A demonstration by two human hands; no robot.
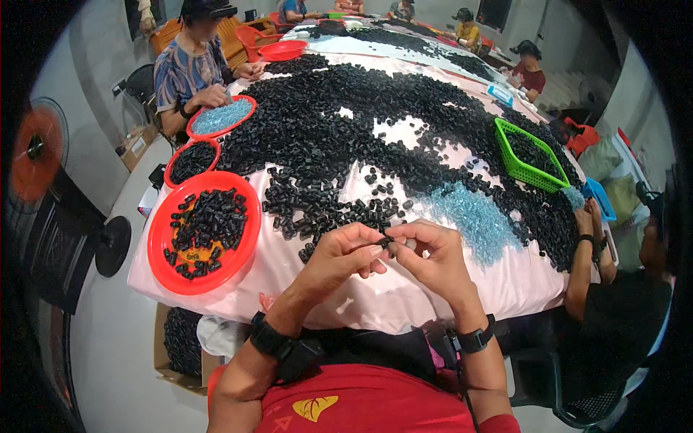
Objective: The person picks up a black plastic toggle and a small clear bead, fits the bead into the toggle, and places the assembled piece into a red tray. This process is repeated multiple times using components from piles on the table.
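My left hand [351, 252] and my right hand [427, 252] meet above the near edge of the cloth-covered table. Their fingertips pinch a small black plastic piece [385, 243] between them; most of it is hidden by the fingers. Just beyond my hands lie many loose black cylindrical pieces [317, 209]. Right of them sits a pile of small clear bluish pieces [473, 220]. A red round tray [251, 245] holding more black pieces stands to the left of my left hand.
Further left are a smaller red bowl [170, 173] and a red tray of clear pieces [253, 112]. A green basket [516, 169] stands at right. Co-workers sit along both sides. A cardboard box [164, 364] is on the floor, a fan [36, 148] at far left.
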